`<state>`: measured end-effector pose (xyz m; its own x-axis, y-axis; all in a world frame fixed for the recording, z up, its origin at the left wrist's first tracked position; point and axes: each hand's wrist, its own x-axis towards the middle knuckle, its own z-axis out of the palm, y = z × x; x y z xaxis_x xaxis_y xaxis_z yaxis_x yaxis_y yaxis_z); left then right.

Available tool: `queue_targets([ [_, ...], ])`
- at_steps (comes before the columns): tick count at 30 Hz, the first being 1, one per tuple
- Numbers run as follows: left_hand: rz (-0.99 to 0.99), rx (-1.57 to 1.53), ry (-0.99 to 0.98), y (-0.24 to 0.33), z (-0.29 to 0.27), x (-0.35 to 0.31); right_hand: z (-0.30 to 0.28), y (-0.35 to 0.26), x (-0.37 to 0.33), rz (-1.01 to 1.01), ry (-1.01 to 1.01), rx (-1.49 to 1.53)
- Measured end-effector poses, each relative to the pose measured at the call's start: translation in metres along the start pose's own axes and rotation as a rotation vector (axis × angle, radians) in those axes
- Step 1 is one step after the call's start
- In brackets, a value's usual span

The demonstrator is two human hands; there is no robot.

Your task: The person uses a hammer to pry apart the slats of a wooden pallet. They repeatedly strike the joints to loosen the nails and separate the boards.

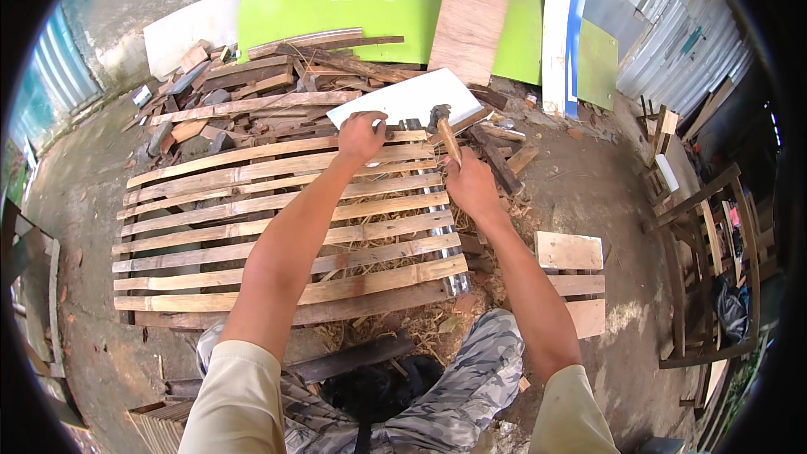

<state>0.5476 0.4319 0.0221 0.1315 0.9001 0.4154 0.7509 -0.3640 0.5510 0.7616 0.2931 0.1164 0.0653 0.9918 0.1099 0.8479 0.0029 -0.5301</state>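
My right hand (pixel 473 185) grips a hammer (pixel 450 139) by its wooden handle. The hammer's dark metal head is raised over the far right corner of a slatted panel. My left hand (pixel 362 136) is closed, its fingers curled together above the farthest slats; whatever it may hold is too small to make out. The panel has several bamboo slats (pixel 370 275) lying side by side with gaps between them. Their right ends rest across a shiny metal-faced bar (pixel 458 280). A white board (pixel 412 94) lies just beyond both hands.
Behind the panel lies a pile of scrap wood (pixel 244 84). Lime-green sheets (pixel 336 4) and a tall plywood board (pixel 472 17) lean at the back. Short wood pieces (pixel 570 250) lie on the concrete to the right, with a wooden frame (pixel 672 286) farther right.
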Motion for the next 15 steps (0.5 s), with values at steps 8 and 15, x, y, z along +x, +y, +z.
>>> queue_targets([
  [8, -0.196, 0.385, -0.129, -0.026, -0.015, -0.019, -0.005, -0.017, 0.012, -0.104, 0.09, 0.054],
  [15, -0.193, 0.386, -0.204, -0.006, -0.019, -0.022, 0.013, 0.008, 0.011, -0.027, 0.025, 0.016],
])
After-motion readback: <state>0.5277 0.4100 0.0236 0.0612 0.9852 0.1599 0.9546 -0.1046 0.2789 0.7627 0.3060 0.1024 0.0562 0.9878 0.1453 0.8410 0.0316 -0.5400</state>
